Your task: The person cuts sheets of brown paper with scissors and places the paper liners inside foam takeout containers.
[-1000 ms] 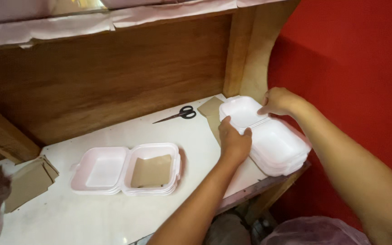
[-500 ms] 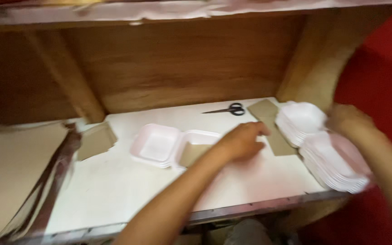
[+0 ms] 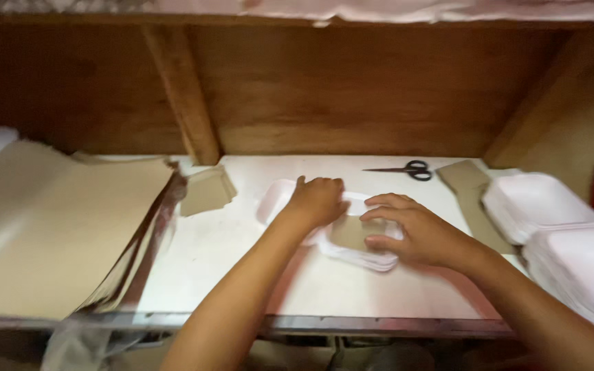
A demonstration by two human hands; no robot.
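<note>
Foam clamshell box (image 3: pixel 352 251) lay open at table centre, your left hand (image 3: pixel 317 200) flat on its lid, right hand (image 3: pixel 414 233) curled around its 3 o'clock rim: you needed even pressure.

Both hands rest on an open white foam container (image 3: pixel 352 240) at the centre of the table (image 3: pixel 242 275). The left hand (image 3: pixel 317 199) covers its lid half; the right hand (image 3: pixel 410 233) grips the tray half, which holds a brown paper liner (image 3: pixel 349 232). Black scissors (image 3: pixel 407 169) lie behind. A stack of open foam containers (image 3: pixel 565 240) sits at right.
</note>
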